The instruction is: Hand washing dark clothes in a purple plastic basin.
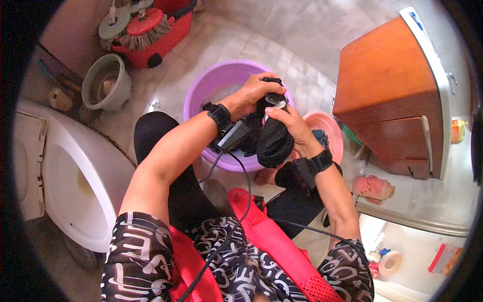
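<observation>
Black fabric (274,141), seemingly a garment, is bunched between my two hands above a purple plastic basin (192,87). My left hand (256,90) grips its upper end, fingers curled over the top. Lower and to the right, my right hand (290,124) holds the same cloth beside a small white patch, with the thumb on top. A fold of the cloth hangs down over the basin's near right rim. More dark fabric lies in the basin behind my left wrist; whitish liquid shows there. Black straps circle both wrists, and a dark device with a cable sits below the left one.
A pink basin (336,151) with dark cloth stands right of the purple one. Left are a toilet (102,222), a grey bucket (122,90) and a red mop bucket (177,36). A wooden cabinet (381,71) stands at right, near a pink cloth bundle (371,187).
</observation>
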`<action>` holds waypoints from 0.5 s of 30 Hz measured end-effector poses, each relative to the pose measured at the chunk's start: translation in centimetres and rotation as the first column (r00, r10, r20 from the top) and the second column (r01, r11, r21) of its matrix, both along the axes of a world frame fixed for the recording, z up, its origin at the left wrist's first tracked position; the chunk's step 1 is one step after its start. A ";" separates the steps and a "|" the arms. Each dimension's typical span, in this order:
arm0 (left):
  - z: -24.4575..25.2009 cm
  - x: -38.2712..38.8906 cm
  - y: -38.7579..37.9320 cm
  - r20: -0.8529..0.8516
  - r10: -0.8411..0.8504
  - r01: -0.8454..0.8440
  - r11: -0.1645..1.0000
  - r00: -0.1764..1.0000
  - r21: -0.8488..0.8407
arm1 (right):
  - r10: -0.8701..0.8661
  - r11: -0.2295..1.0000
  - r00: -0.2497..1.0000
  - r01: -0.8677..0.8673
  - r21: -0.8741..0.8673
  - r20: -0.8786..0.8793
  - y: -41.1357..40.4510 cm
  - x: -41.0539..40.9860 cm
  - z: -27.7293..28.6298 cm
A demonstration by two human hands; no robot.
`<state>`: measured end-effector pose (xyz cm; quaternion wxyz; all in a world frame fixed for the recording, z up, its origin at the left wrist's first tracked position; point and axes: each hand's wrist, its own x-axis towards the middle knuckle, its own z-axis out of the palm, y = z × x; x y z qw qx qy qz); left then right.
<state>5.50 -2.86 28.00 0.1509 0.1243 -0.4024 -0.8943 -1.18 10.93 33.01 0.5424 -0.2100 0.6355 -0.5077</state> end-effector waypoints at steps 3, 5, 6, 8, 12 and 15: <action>-0.5 -0.1 0.2 0.066 0.044 -0.044 0.999 0.997 -0.003 | 0.160 0.987 0.953 -0.146 0.073 -0.256 -0.3 -0.5 -0.1; -0.4 -0.3 0.4 0.163 0.075 -0.070 0.997 0.984 -0.035 | 0.205 0.978 0.908 -0.179 0.103 -0.366 -0.3 -1.3 -1.3; -0.8 -0.4 0.2 0.176 0.079 -0.070 0.996 0.981 -0.056 | 0.245 0.969 0.846 -0.226 0.099 -0.473 -0.6 -1.6 -1.9; -1.7 -0.4 0.1 0.199 0.084 -0.071 0.995 0.976 -0.069 | 0.265 0.959 0.770 -0.272 0.077 -0.581 -0.8 -1.6 -3.0; -2.3 -1.1 0.0 0.263 0.142 -0.102 0.982 0.954 -0.161 | 0.225 0.967 0.743 -0.251 0.049 -0.631 -1.1 -1.7 -4.7; -3.1 -1.8 -0.2 0.288 0.186 -0.122 0.967 0.939 -0.224 | 0.200 0.970 0.722 -0.240 0.031 -0.662 -1.5 -2.0 -5.4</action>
